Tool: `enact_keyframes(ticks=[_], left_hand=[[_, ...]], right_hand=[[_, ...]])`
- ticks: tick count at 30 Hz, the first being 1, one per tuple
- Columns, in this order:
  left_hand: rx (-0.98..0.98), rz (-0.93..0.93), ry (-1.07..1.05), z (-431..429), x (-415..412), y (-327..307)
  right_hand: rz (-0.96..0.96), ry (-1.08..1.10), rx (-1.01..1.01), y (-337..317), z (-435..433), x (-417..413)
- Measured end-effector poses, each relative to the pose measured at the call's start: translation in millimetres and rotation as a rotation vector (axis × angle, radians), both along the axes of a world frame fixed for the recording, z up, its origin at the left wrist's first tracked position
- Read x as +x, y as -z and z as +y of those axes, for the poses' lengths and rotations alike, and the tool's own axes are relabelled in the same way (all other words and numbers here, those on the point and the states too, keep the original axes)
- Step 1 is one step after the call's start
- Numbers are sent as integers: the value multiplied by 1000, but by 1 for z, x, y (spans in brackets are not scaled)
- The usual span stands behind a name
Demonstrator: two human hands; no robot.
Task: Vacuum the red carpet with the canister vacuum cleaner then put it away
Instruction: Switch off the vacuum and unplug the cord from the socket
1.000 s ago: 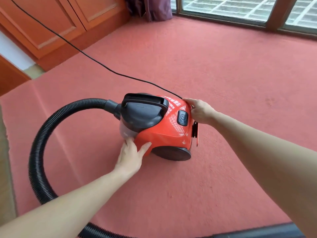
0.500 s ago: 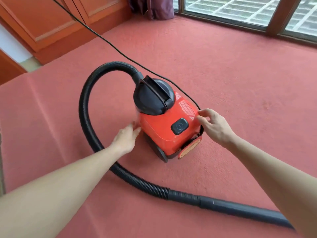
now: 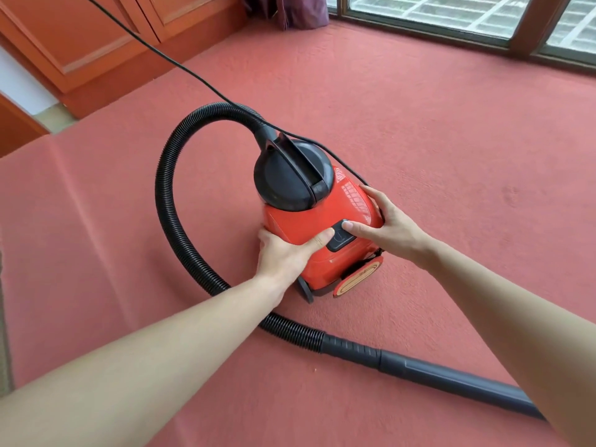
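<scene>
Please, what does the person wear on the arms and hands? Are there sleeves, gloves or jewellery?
Nothing worn is in view. The left forearm and right forearm are bare to the frame edge, with no sleeve. The left hand and right hand have no glove, ring or watch.

1. The canister vacuum cleaner [image 3: 322,221] has a bright orange-red body and a black top.
2. The hose [image 3: 167,175] and the cord [image 3: 180,64] are black.
3. The carpet [image 3: 419,130] is plain salmon red.
4. The cabinet doors [image 3: 80,37] are orange-brown.
5. The curtain [image 3: 296,9] is dark purple.
</scene>
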State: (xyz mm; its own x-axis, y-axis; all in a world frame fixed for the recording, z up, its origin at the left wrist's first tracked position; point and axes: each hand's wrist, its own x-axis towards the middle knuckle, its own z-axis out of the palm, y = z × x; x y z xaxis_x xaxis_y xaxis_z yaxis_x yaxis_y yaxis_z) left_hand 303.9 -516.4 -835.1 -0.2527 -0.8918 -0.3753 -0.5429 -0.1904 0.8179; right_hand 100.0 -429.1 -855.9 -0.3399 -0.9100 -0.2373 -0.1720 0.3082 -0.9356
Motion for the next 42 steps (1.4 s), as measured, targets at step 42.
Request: enact_keyframes(ticks=[42], left_hand=[[-573,-518,690,-71,91,-47]], right_hand=[[831,4,194,-48,17,-11]])
